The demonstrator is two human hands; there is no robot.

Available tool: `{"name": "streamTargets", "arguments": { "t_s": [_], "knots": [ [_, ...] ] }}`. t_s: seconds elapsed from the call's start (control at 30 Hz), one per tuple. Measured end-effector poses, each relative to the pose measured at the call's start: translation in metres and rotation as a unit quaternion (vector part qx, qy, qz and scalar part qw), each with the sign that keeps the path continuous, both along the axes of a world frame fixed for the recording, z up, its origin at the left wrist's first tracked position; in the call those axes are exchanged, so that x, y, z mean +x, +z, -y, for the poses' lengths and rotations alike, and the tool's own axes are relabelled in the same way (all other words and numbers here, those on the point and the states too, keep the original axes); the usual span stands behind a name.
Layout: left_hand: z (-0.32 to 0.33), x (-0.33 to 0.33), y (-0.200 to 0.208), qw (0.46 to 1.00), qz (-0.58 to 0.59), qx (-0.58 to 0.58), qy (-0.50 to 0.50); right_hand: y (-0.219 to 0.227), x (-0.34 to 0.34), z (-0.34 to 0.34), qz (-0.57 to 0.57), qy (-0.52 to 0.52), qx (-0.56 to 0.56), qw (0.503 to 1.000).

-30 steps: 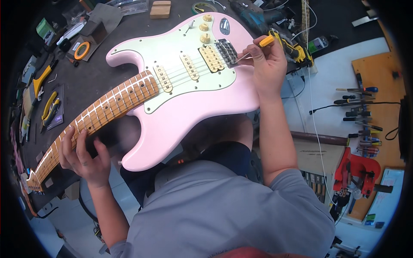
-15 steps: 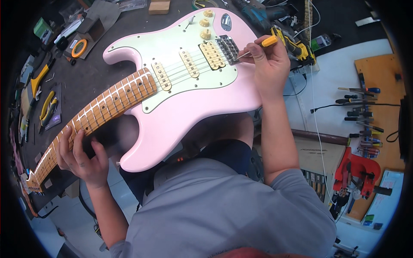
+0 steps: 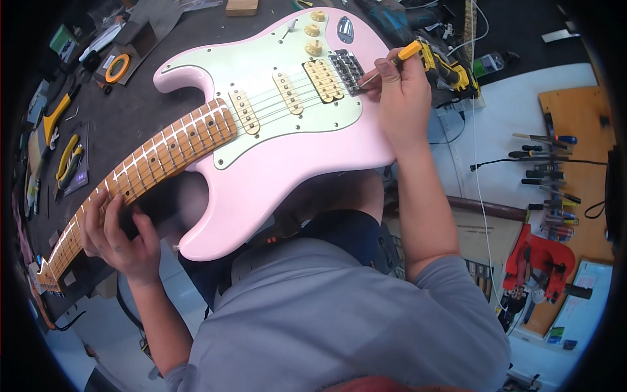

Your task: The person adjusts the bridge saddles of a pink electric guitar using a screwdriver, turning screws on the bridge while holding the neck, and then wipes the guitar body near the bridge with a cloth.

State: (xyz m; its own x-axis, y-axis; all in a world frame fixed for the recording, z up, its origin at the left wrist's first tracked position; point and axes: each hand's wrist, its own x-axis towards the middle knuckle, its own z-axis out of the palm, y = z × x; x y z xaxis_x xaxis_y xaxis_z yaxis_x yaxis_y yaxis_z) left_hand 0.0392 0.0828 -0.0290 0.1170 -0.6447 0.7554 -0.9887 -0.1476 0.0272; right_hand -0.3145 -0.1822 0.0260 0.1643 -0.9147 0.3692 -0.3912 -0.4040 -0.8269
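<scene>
A pink electric guitar (image 3: 274, 170) with a pale green pickguard lies across the bench edge, its body to the right and its neck toward the lower left. At the maple guitar neck (image 3: 163, 147), my left hand (image 3: 121, 238) rests curled fingertips on the strings, its thumb below the near edge. My right hand (image 3: 405, 98) grips a yellow-handled screwdriver (image 3: 408, 51). The screwdriver's thin shaft points down-left to the near end of the metal bridge (image 3: 346, 70); exact tip contact is too small to tell.
A yellow-black power tool (image 3: 450, 72) lies beyond my right hand. Pliers (image 3: 68, 163), orange tape (image 3: 117, 68) and a yellow-handled tool (image 3: 55, 117) are at left on the dark bench (image 3: 144, 104). At right, several screwdrivers (image 3: 548, 173) hang by a red clamp (image 3: 539, 261).
My right hand has turned slightly, and the screwdriver handle tilts more steeply toward me. My left hand keeps its place on the neck. The whole view has shifted a little.
</scene>
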Motion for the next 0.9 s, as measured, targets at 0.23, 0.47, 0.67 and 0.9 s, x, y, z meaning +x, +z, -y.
{"name": "streamTargets", "arguments": {
  "t_s": [0.23,0.47,0.67,0.9],
  "knots": [
    [-0.003,0.002,-0.004,1.000,-0.002,0.010,0.000,-0.008,-0.003,0.014,0.010,0.040,-0.001,0.999],
    [-0.002,0.003,-0.002,1.000,-0.002,0.010,0.001,-0.010,-0.003,0.012,0.061,0.054,0.010,0.997],
    [0.001,0.003,-0.002,1.000,0.002,-0.004,-0.007,-0.017,-0.012,0.012,0.080,0.088,-0.008,0.993],
    [0.001,0.005,-0.003,1.000,0.007,0.008,-0.004,-0.017,-0.012,0.013,0.095,0.104,-0.004,0.990]
  ]
}}
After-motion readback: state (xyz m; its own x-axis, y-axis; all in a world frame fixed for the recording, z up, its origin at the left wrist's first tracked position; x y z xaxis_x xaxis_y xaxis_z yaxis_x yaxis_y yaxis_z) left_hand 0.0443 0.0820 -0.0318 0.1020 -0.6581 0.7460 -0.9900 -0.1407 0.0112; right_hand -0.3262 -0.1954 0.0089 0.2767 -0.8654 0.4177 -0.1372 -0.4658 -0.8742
